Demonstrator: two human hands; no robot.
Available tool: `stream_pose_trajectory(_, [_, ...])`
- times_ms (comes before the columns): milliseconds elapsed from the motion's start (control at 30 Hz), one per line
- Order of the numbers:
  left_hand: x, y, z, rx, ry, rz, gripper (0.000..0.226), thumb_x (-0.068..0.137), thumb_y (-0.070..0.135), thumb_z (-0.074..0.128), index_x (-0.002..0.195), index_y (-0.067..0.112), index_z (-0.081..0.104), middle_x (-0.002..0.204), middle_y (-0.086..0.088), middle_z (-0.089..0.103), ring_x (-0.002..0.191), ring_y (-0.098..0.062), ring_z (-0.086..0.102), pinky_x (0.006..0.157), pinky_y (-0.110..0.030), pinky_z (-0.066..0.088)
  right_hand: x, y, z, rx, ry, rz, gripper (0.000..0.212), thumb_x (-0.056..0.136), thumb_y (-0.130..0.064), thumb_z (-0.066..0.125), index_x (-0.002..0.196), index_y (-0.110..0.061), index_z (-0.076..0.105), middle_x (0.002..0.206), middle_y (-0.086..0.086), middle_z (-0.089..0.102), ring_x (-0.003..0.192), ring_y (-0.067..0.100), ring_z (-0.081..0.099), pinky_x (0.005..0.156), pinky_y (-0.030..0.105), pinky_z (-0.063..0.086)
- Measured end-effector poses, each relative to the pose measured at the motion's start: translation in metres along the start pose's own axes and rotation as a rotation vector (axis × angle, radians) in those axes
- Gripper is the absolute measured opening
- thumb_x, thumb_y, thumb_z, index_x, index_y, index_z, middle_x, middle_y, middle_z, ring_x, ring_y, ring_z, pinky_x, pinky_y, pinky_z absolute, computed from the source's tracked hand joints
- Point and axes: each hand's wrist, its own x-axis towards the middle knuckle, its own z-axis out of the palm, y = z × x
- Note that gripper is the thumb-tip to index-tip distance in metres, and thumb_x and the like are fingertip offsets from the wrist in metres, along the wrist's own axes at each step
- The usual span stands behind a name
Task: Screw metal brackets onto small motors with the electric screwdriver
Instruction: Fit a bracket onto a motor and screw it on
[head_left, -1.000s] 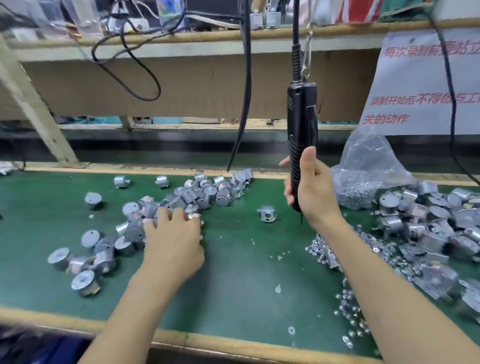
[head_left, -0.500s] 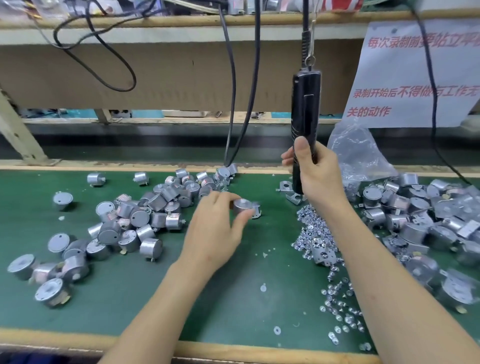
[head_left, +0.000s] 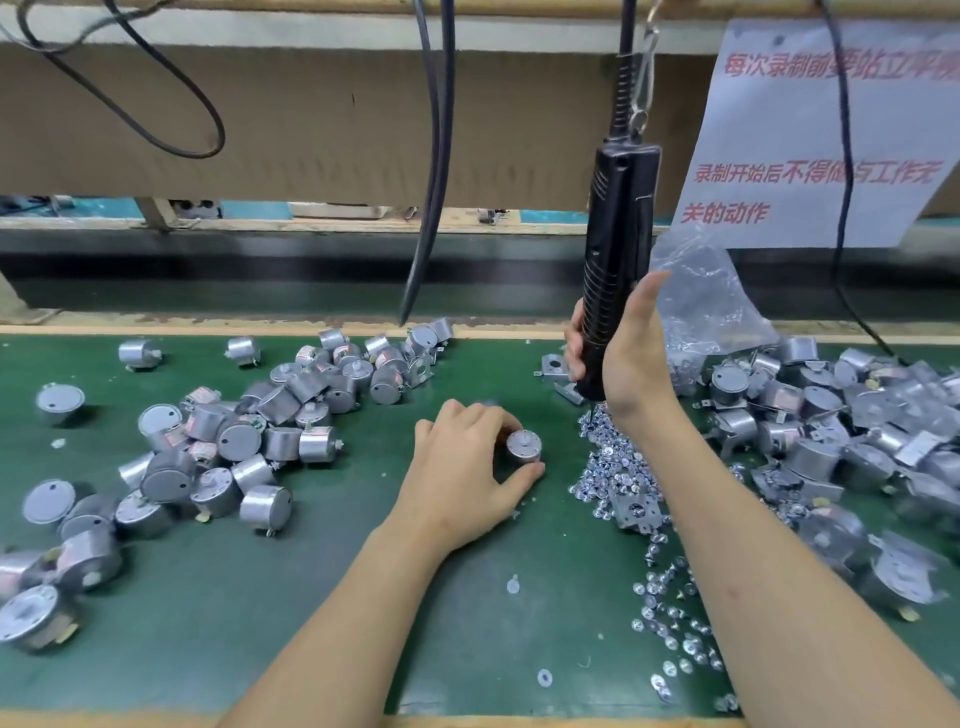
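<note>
My left hand (head_left: 467, 470) holds a small round silver motor (head_left: 523, 446) upright on the green mat, shaft up, fingers and thumb curled round it. My right hand (head_left: 626, 358) grips the black electric screwdriver (head_left: 618, 244), which hangs from a cord above; its bit points down just above the screw pile (head_left: 618, 467). A flat metal bracket (head_left: 635, 508) lies among the screws, right of the motor. More brackets (head_left: 558, 371) lie behind the screwdriver.
A heap of loose motors (head_left: 249, 431) covers the mat's left half. Motors with brackets (head_left: 831, 447) pile up at the right beside a clear plastic bag (head_left: 706, 306). Black cables (head_left: 431, 208) hang over the middle. Screws and washers (head_left: 670, 623) trail toward the wooden front edge (head_left: 156, 719).
My left hand picked a motor from the left pile and carried it right to the mat's middle, setting it upright. My right hand stayed on the screwdriver, now lower over the screws.
</note>
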Motion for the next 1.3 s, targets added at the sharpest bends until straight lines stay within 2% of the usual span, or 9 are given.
stream_pose_trajectory(133, [0.0, -0.002, 0.001, -0.035, -0.012, -0.006, 0.026, 0.082, 0.056, 0.061, 0.099, 0.036, 0.057, 0.097, 0.021, 0.057, 0.097, -0.011, 0.042, 0.082, -0.036, 0.034, 0.001, 0.0, -0.002, 0.026, -0.03, 0.026, 0.082, 0.055, -0.106, 0.034, 0.06, -0.028, 0.059, 0.054, 0.0, 0.051, 0.04, 0.017, 0.042, 0.044, 0.025, 0.04])
stream_pose_trajectory(267, [0.001, -0.002, 0.001, -0.043, -0.017, -0.01, 0.026, 0.082, 0.054, 0.062, 0.099, 0.035, 0.057, 0.097, 0.021, 0.056, 0.097, -0.011, 0.041, 0.081, -0.035, 0.033, 0.001, -0.002, -0.004, 0.074, -0.076, 0.078, 0.092, 0.048, -0.107, 0.039, 0.064, -0.018, 0.054, 0.053, 0.001, 0.048, 0.04, 0.017, 0.039, 0.044, 0.024, 0.037])
stream_pose_trajectory(500, [0.0, -0.002, 0.001, -0.057, -0.014, -0.024, 0.026, 0.082, 0.054, 0.063, 0.099, 0.035, 0.057, 0.097, 0.021, 0.057, 0.097, -0.01, 0.042, 0.083, -0.036, 0.034, -0.001, -0.001, -0.004, 0.04, -0.096, 0.082, 0.097, 0.052, -0.106, 0.036, 0.067, -0.012, 0.052, 0.053, 0.005, 0.047, 0.04, 0.019, 0.039, 0.045, 0.024, 0.037])
stream_pose_trajectory(1300, [0.0, -0.001, 0.001, -0.076, -0.017, -0.017, 0.024, 0.081, 0.049, 0.064, 0.099, 0.034, 0.059, 0.096, 0.021, 0.056, 0.097, -0.01, 0.041, 0.083, -0.037, 0.036, -0.005, 0.01, 0.008, 0.135, -0.15, 0.092, 0.091, 0.053, -0.106, 0.037, 0.063, -0.017, 0.053, 0.051, 0.005, 0.046, 0.038, 0.02, 0.039, 0.046, 0.026, 0.036])
